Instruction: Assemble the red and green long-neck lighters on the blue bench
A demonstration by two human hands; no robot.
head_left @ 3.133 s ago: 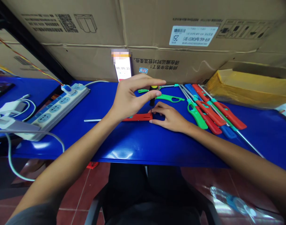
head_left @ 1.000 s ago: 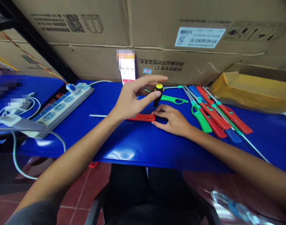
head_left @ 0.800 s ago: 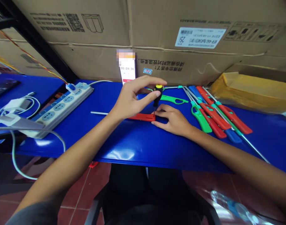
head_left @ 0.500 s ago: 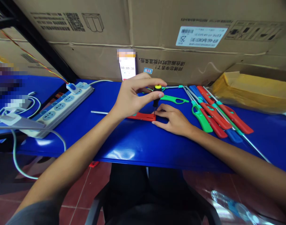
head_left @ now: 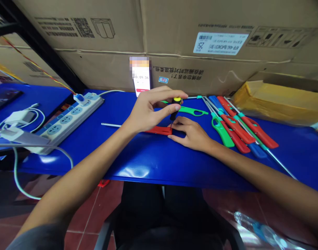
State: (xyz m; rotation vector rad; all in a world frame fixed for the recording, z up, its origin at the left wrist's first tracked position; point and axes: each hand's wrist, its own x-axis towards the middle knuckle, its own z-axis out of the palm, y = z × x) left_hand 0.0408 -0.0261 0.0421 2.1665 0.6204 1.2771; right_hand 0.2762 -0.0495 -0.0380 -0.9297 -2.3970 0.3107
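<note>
My left hand (head_left: 151,109) grips a short black screwdriver (head_left: 174,113) with a yellow top, its shaft pointing down at the right end of a red long-nosed lighter (head_left: 159,130). That lighter lies flat on the blue table, with its metal tube reaching out to the left; my left hand and wrist hide its middle. Thumb and fingers of my right hand (head_left: 192,133) close round the lighter's right end and steady it. Behind my hands lies a green lighter (head_left: 194,111), partly covered by my left hand.
Several red, green and blue lighters (head_left: 237,128) lie in a pile to the right. A white power strip (head_left: 70,121) with cables is at the left. A phone (head_left: 142,78) showing a timer leans against a cardboard box (head_left: 174,41). A yellow-taped carton (head_left: 278,104) stands at the back right.
The screwdriver's handle has tipped slightly to the right while its tip stays at the lighter's end. My right hand keeps its hold. The view has shifted a little.
</note>
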